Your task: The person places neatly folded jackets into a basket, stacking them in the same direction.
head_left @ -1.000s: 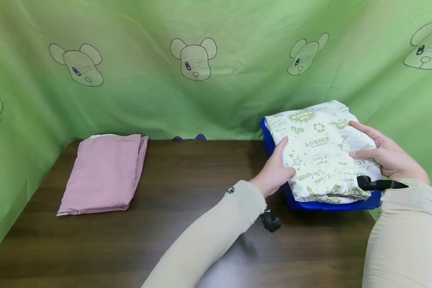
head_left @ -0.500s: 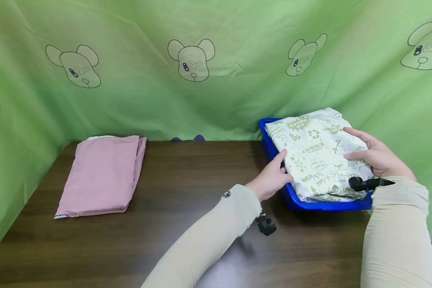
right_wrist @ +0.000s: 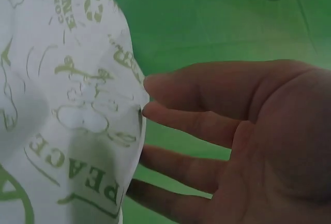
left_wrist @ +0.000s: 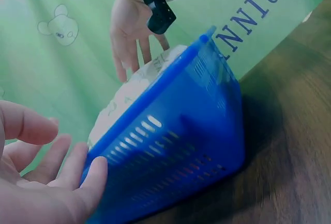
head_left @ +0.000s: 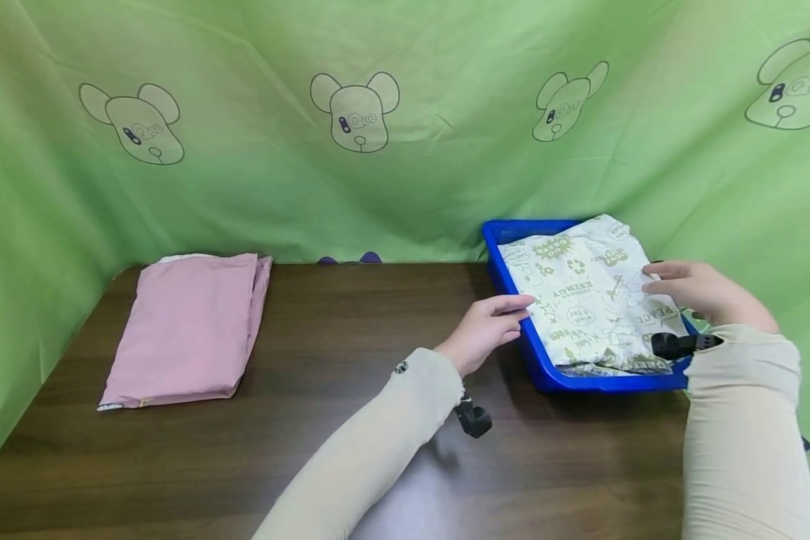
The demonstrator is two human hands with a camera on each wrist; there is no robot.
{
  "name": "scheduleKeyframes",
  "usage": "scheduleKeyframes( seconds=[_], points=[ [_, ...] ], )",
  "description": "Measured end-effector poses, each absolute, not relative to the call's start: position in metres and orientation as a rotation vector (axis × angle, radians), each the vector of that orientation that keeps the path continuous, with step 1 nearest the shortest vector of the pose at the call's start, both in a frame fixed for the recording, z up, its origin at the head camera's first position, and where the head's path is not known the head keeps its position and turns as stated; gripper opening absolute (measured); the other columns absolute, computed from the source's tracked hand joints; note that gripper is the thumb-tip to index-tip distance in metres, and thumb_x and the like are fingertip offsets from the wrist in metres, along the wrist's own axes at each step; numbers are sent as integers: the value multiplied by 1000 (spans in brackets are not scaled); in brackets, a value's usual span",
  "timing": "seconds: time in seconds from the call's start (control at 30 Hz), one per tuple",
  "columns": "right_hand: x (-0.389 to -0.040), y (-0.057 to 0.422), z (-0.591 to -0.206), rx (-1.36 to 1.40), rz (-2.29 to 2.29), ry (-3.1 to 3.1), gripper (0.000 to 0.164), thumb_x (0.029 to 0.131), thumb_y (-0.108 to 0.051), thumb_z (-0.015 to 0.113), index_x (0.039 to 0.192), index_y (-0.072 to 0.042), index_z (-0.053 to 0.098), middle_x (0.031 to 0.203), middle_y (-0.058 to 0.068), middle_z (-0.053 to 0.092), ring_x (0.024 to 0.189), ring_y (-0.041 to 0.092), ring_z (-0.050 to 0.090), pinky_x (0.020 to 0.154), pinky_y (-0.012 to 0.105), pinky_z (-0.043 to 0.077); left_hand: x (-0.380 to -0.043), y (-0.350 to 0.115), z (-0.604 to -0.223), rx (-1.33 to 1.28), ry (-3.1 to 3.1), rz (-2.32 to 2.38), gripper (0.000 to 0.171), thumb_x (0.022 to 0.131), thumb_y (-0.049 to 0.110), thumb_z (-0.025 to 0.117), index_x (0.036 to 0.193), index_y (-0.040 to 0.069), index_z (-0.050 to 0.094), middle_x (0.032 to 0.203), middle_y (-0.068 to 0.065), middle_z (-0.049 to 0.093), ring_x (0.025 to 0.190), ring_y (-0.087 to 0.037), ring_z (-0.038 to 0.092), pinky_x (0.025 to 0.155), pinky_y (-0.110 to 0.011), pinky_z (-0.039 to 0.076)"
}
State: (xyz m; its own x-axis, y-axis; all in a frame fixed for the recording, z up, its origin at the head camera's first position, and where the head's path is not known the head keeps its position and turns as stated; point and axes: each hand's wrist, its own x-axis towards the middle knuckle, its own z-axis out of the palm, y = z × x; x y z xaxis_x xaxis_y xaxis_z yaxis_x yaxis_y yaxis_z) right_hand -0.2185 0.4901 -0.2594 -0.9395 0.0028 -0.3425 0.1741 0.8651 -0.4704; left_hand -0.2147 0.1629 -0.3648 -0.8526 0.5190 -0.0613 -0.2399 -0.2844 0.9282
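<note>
A folded white cloth with green print [head_left: 580, 300] lies in a blue plastic basket [head_left: 607, 384] at the right of the table. My left hand [head_left: 484, 330] is at the basket's left rim, fingers extended and off the cloth. In the left wrist view those fingers [left_wrist: 72, 167] are loosely spread beside the slotted basket wall [left_wrist: 176, 131]. On the far side, my right hand [head_left: 712, 292] has its relaxed fingertips right at the cloth's right edge. Seen from the right wrist, thumb and fingers [right_wrist: 181, 172] are stretched toward that edge without gripping.
A folded pink cloth [head_left: 182, 330] lies on the left of the brown wooden table [head_left: 351, 360]. Behind the table and at both sides hangs a green curtain [head_left: 432, 187] with bear-head outlines. Black wrist mounts [head_left: 472, 416] stick out from both sleeves.
The white printed cloth has gone down into the basket, baring more of the rim. Both hands have loosened from it, the left one drawing back to the left.
</note>
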Motion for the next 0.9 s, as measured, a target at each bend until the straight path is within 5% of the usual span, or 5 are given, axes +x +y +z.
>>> scheduleKeyframes(
  seconds=[0.3, 0.47, 0.57, 0.7, 0.9],
  points=[
    [-209, 458, -262, 143, -709, 2833, 66, 108, -34, 40, 151, 13, 25, 148, 47, 23, 131, 65, 29, 105, 72, 28, -215, 149, -372, 362, 1533, 2121, 31, 101, -2, 52, 126, 5, 69, 123, -4, 70, 113, -20, 68, 103, -46, 50],
    [-206, 440, -266, 102, -719, 2906, 61, 108, -33, 40, 149, 12, 32, 146, 46, 30, 129, 63, 35, 102, 71, 32, -216, 137, -372, 365, 1645, 2118, 27, 99, -2, 55, 120, 5, 71, 119, -2, 71, 107, -17, 69, 95, -40, 55],
    [-204, 429, -270, 51, -755, 2935, 59, 108, -32, 42, 148, 10, 37, 142, 44, 40, 123, 59, 47, 91, 49, 51, -215, 129, -371, 373, 1739, 2117, 23, 98, -2, 58, 115, 5, 71, 114, -1, 71, 99, -12, 69, 89, -35, 57],
    [-197, 416, -275, 2, -797, 2945, 56, 108, -30, 44, 148, 8, 39, 137, 41, 48, 116, 52, 57, 70, 19, 48, -216, 121, -371, 455, 1801, 2088, 21, 97, -3, 60, 114, 3, 71, 113, -4, 72, 96, -10, 69, 84, -32, 57],
    [-196, 387, -286, -116, -878, 3070, 47, 106, -22, 50, 142, 8, 49, 129, 38, 57, 110, 54, 59, 70, 21, 49, -223, 98, -373, 537, 1848, 2114, 22, 97, -5, 57, 116, -1, 69, 116, -11, 71, 102, -23, 71, 88, -38, 57]
  ],
)
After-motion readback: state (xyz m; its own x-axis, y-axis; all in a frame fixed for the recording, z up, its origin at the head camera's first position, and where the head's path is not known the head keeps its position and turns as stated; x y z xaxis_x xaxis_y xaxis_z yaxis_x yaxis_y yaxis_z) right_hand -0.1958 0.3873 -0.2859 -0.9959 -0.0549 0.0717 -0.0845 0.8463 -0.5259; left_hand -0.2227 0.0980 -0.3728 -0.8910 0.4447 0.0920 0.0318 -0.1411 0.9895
